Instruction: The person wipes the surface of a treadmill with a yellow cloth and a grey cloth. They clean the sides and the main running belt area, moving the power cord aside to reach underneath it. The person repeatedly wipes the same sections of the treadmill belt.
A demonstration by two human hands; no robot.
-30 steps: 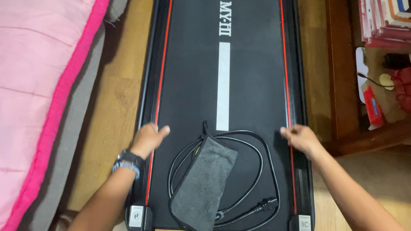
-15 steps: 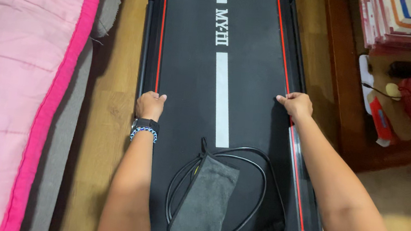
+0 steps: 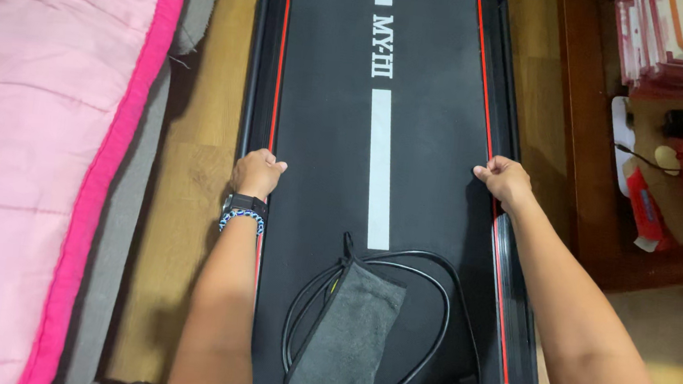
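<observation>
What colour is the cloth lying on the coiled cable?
Dark grey cloth, seen in the head view, on the black cable.

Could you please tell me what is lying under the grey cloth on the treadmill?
A coiled black cable loops out from beneath the grey cloth, on the treadmill belt. The covered stretch is hidden.

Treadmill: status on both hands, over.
Left hand and right hand closed on the treadmill side rails. Grey cloth and coiled black cable lie on the belt.

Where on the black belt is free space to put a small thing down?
Free: the belt ahead of both hands, either side of the white stripe, between the red edge lines. Crowded: the near end, where the grey cloth lies on the coiled black cable.
</observation>
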